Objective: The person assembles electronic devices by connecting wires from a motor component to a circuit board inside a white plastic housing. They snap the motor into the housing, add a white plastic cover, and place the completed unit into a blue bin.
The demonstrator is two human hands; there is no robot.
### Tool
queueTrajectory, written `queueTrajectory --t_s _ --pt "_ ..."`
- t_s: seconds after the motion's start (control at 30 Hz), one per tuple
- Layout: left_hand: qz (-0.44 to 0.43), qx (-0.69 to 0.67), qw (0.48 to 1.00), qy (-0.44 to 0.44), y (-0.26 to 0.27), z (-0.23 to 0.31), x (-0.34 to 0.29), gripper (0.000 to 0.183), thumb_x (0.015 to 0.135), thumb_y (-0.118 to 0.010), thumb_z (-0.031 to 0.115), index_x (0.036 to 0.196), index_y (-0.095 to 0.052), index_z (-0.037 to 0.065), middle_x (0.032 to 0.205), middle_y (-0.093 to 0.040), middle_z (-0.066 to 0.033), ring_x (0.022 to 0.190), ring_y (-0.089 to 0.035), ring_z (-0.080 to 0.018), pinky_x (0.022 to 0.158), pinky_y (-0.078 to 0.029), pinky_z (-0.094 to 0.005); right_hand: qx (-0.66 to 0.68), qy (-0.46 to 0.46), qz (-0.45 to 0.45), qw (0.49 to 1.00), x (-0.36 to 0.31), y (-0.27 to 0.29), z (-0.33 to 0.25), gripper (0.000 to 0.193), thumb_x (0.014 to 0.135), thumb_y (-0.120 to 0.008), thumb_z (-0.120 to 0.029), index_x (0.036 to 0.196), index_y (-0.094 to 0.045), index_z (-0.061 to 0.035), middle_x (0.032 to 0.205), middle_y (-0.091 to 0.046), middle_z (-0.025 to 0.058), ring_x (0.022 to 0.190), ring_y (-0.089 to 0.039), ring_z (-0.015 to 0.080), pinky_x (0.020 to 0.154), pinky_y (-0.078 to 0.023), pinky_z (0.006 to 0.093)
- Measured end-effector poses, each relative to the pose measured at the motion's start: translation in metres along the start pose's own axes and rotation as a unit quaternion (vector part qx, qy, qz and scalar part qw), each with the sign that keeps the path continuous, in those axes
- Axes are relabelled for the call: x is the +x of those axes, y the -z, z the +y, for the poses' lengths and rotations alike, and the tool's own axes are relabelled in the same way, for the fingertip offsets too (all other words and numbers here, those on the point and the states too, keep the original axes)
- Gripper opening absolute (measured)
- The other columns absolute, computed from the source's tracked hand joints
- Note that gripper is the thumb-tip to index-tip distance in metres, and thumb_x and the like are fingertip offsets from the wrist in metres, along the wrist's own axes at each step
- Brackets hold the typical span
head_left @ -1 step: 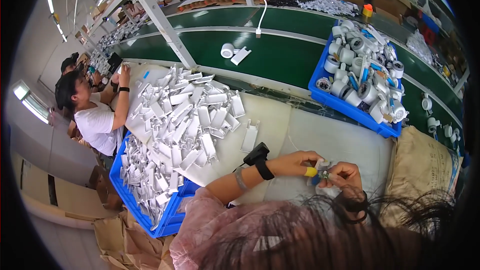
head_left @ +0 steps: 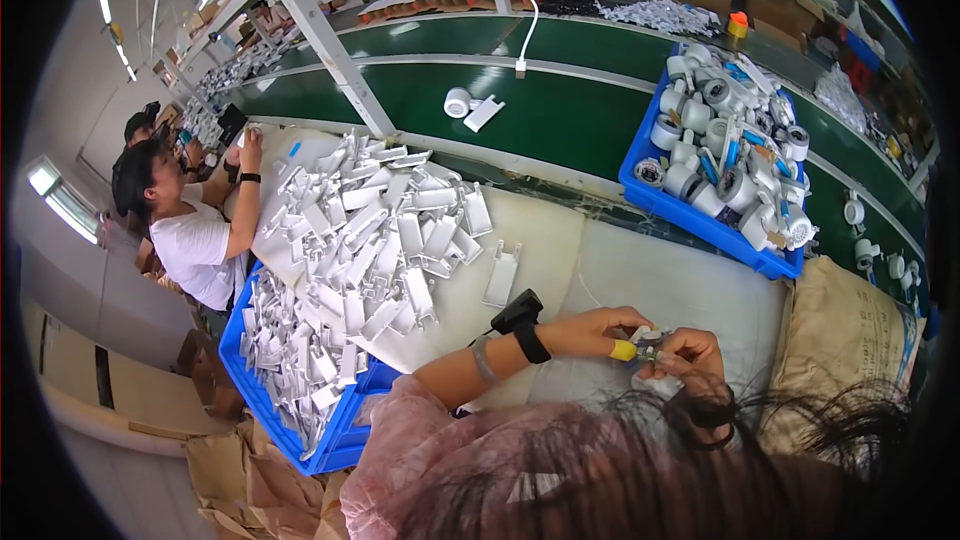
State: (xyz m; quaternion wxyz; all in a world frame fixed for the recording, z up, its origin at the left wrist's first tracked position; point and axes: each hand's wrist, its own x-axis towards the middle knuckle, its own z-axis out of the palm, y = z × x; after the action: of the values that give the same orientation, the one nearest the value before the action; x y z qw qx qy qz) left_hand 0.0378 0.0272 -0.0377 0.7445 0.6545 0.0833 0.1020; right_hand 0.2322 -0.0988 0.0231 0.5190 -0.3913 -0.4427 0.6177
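Note:
Over the pale work mat [head_left: 665, 275], my left hand [head_left: 605, 330], with a yellow cover on one finger, pinches a small whitish part [head_left: 650, 338]. Pressed against the same part from the right is my right hand [head_left: 690, 355], its fingers closed. The fingers hide much of the part, so its exact kind cannot be made out. Left of my hands lies a single white plastic housing [head_left: 501, 275], apart from a large pile of similar white housings [head_left: 370, 230]. Strands of hair partly cover my right wrist.
A blue bin [head_left: 235, 340] of white housings stands at the left. At the back right a blue crate [head_left: 640, 185] holds white round-headed assemblies beside a brown sack [head_left: 840, 330]. Beyond runs a green conveyor [head_left: 580, 105], under a hanging white cable [head_left: 520, 65]. A co-worker [head_left: 200, 240] works at left.
The part between my fingers has turned; the green and blue surfaces seen earlier are now mostly hidden, and it looks whitish-grey. My hands have barely shifted.

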Motion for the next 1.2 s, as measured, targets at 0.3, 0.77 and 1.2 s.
queueTrajectory --t_s 0.3,0.77,1.2 --pt "0.051 0.129 0.99 -0.021 -0.001 0.024 -0.001 0.027 0.094 -0.058 0.021 0.112 -0.051 0.002 0.095 -0.062 -0.0053 0.086 -0.056 -0.0115 0.073 -0.046 -0.0291 -0.252 -0.022 -0.041 0.967 -0.001 0.01 -0.018 0.01 0.086 -0.068 -0.009 0.082 -0.064 -0.0001 0.069 -0.064 0.0044 0.067 -0.065 0.0129 0.059 -0.048 0.0262" --pt "0.177 -0.119 0.976 0.043 -0.023 0.026 -0.008 0.027 0.095 -0.046 0.015 0.121 -0.045 0.005 0.088 -0.061 -0.0072 0.069 -0.061 -0.0145 0.065 -0.054 -0.0288 -0.446 0.148 0.164 0.867 0.007 -0.004 0.002 0.015 0.081 -0.071 -0.012 0.081 -0.058 -0.0036 0.066 -0.061 0.0078 0.056 -0.059 0.0204 0.053 -0.046 0.0303" --pt "0.198 -0.076 0.977 -0.009 -0.024 0.038 -0.003 0.032 0.096 -0.037 0.008 0.127 -0.039 0.002 0.09 -0.055 -0.0078 0.066 -0.055 -0.0127 0.058 -0.048 -0.0272 -0.514 0.335 0.181 0.769 0.018 -0.015 0.014 0.019 0.075 -0.072 0.004 0.09 -0.064 -0.0039 0.087 -0.063 0.0117 0.08 -0.061 0.0291 0.071 -0.049 0.0374"
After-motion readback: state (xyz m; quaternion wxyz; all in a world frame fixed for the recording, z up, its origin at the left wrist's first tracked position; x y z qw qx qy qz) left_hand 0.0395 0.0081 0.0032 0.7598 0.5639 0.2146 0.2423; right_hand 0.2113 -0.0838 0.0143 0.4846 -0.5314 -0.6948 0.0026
